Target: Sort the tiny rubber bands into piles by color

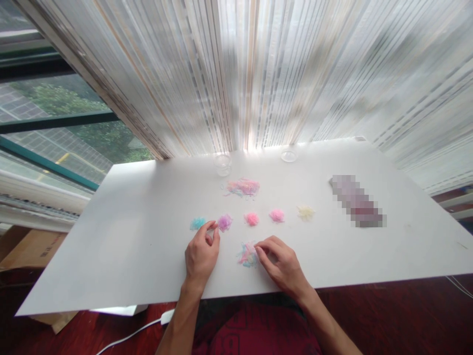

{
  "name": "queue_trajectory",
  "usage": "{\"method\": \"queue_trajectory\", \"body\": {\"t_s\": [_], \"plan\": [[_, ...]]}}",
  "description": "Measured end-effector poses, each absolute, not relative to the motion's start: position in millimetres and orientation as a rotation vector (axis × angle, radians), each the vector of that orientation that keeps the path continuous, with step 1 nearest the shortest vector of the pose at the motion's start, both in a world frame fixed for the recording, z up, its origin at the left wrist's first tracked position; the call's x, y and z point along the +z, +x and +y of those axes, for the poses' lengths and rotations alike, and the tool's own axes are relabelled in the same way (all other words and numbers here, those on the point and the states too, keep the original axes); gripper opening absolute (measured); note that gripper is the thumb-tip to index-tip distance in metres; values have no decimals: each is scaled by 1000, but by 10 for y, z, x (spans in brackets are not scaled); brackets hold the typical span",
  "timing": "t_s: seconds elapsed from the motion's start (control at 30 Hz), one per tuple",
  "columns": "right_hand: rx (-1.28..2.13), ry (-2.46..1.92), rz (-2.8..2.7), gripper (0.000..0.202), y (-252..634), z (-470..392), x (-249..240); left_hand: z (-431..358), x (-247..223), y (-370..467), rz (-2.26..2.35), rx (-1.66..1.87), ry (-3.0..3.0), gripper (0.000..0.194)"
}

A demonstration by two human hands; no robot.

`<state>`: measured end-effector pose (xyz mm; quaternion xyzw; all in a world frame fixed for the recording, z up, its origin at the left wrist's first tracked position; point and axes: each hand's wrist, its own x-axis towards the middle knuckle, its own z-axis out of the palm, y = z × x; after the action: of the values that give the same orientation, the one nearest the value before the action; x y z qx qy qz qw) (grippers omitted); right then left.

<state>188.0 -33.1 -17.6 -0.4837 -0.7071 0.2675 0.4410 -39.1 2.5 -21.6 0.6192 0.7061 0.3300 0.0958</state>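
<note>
Small piles of thin coloured pieces lie on the white table. My left hand (202, 250) is closed in a pinch between the turquoise pile (197, 223) and the purple pile (225, 223); what it holds, if anything, is too small to name. At the right edge of a mixed pile (247, 255), my right hand (280, 260) has its thumb and forefinger together, their contents too small to make out. A coral pile (252, 219), a pink pile (277, 215) and a pale yellow pile (306, 212) form a row. Behind them spreads a larger mixed pile (243, 187).
A clear round container (223, 165) and a clear shallow dish (288, 156) stand near the back edge of the white table (125, 236). A blurred-out oblong object (357, 201) lies at the right. Striped curtains hang behind the table.
</note>
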Motion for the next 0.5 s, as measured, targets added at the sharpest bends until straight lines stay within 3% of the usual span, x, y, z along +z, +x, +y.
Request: {"method": "queue_trajectory", "body": {"t_s": [0.5], "plan": [[666,-1206,-1701,14,1878,-334,-211,-126,-153,-445,1670,1069,2029,20]]}}
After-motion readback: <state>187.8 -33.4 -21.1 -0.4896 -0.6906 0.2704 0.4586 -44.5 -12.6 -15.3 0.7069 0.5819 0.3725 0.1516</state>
